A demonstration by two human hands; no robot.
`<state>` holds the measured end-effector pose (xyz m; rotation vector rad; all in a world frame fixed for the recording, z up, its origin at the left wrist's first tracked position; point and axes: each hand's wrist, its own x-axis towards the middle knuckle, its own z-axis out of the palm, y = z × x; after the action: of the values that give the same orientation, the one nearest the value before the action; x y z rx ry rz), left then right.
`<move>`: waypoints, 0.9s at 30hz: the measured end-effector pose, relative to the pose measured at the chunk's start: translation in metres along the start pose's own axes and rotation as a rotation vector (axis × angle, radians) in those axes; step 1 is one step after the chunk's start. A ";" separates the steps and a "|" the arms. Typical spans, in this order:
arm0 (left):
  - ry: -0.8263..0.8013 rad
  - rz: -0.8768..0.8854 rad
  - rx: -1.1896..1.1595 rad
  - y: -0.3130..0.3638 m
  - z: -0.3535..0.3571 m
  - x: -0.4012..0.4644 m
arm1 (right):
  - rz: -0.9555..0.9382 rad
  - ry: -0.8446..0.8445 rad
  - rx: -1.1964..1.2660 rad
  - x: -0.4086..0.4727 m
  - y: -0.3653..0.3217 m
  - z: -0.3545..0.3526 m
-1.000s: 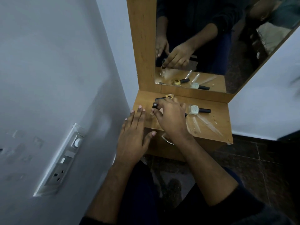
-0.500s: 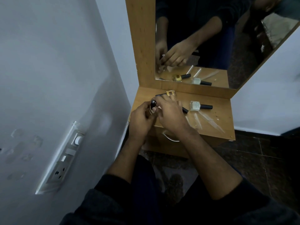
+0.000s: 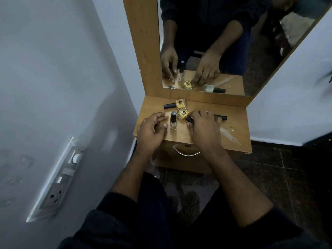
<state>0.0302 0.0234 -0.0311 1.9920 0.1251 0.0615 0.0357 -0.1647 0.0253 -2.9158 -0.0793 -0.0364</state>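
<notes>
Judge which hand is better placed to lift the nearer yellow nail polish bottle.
Right. The right hand pinches the black cap of the nearer yellow nail polish bottle; the left hand rests loosely curled beside the upright clear nail polish bottle, holding nothing.

Both forearms are reaching forward side by side. The left hand (image 3: pixel 152 131) is lying with its fingers loosely curled inward, holding nothing. The right hand (image 3: pixel 203 127) is arching knuckles-up, thumb and forefinger pinching the yellow bottle (image 3: pixel 182 114) at its cap.
</notes>
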 end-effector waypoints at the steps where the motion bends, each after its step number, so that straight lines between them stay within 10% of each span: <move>1: -0.014 -0.003 0.014 0.001 -0.001 -0.001 | -0.002 0.008 0.001 0.001 0.000 0.000; 8: -0.009 0.104 0.356 0.022 0.005 -0.014 | -0.017 0.076 0.060 0.003 0.003 0.001; 27: 0.000 0.029 0.005 -0.002 0.005 0.027 | -0.230 0.078 0.276 0.030 0.009 -0.023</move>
<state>0.0573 0.0227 -0.0349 1.9991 0.0966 0.0797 0.0657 -0.1772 0.0470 -2.6123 -0.3745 -0.1629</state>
